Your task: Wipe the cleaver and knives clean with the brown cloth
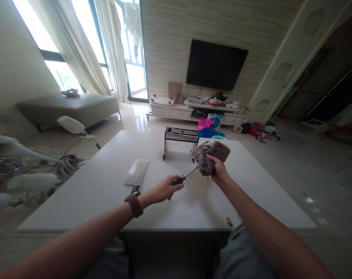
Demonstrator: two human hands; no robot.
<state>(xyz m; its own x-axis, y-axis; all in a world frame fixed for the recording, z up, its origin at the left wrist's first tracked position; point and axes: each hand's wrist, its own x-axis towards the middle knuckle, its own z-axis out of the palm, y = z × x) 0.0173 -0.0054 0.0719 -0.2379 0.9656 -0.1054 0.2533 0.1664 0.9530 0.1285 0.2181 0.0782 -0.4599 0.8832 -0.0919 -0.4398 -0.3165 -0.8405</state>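
Observation:
My left hand is closed around the black handle of a thin metal rod, which looks like a sharpening steel. The rod points up and right, and its far end is hidden in a shaggy grey-brown cloth. Bunched around that end, the cloth is gripped by my right hand, thumb on top. To the left, a cleaver lies flat on the white table, its black handle partly covered by my left wrist. Beyond my hands stands a knife rack with a slotted steel top and dark legs.
A small sticker-like item lies near the table's front edge. White lamp shades crowd the left side. Behind the table are a pink basket, a blue bag and a low TV cabinet.

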